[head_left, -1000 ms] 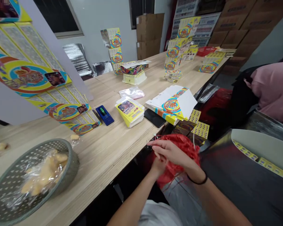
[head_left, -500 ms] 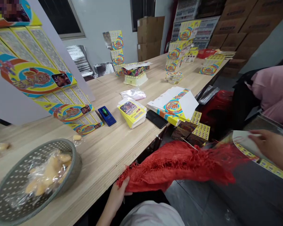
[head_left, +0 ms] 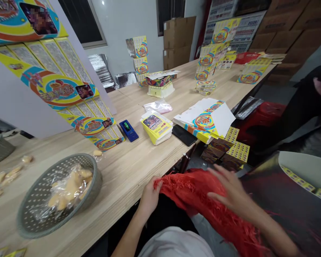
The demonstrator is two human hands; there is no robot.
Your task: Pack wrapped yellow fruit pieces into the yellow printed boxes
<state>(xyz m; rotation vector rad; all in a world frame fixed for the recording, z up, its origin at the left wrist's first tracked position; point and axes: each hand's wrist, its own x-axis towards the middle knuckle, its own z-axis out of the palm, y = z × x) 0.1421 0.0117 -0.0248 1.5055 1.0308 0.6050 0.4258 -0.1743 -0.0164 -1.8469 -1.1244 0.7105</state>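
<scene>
1. One crumpled red mesh sack [head_left: 187, 196] lay beside the near edge of the wooden table [head_left: 128, 171], partly above the person's lap; its long axis ran slantwise from the left hand [head_left: 150, 195] towards the lower right of the view, where its frayed part hung lowest.
2. Left fingers and thumb were closed on the sack's upper left end, with the forearm reaching forward and slightly right.
3. Right hand [head_left: 231, 187] was open and blurred over the sack's middle, fingers spread forward and left, forearm slanting in from the lower right; whether it touched the mesh could not be told.
4. Nearby on the table sat a black smartphone [head_left: 183, 135] and a grey perforated basket [head_left: 96, 175] of wrapped pastries [head_left: 73, 185].
</scene>
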